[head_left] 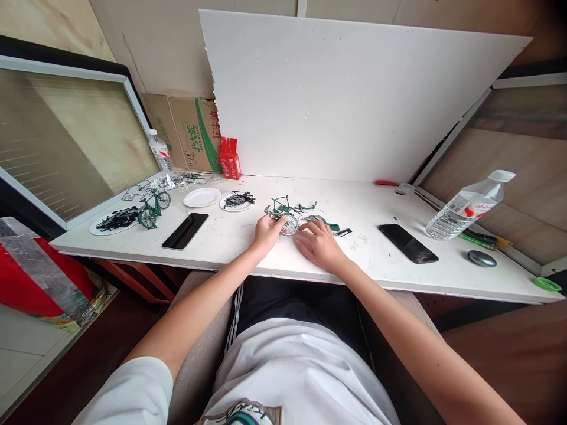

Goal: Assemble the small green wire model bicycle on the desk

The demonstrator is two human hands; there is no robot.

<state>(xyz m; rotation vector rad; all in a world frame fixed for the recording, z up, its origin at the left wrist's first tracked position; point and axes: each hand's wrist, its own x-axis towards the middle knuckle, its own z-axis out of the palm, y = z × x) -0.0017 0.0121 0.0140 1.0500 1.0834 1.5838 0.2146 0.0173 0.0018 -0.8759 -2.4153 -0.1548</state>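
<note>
My left hand [267,232] pinches the rim of a small green spoked wheel [289,225] just above the table. Behind it lies a green toy bicycle frame [282,206]; I cannot tell whether the wheel is joined to it. My right hand [322,245] rests on the tabletop right of that wheel, fingers apart and slightly bent, with nothing visible in them. Beyond its fingertips lies a second wheel [316,218], partly hidden. Thin green handlebar-like parts [307,206] and a dark rack-like piece [344,232] lie close by.
An assembled green toy bicycle [153,208] stands at left beside a plate of black parts [116,222]. Another plate of black parts [238,202] and a bare white plate [202,198] are nearby. Phones [186,231] [408,242] flank the hands. A water bottle [468,206] leans at right.
</note>
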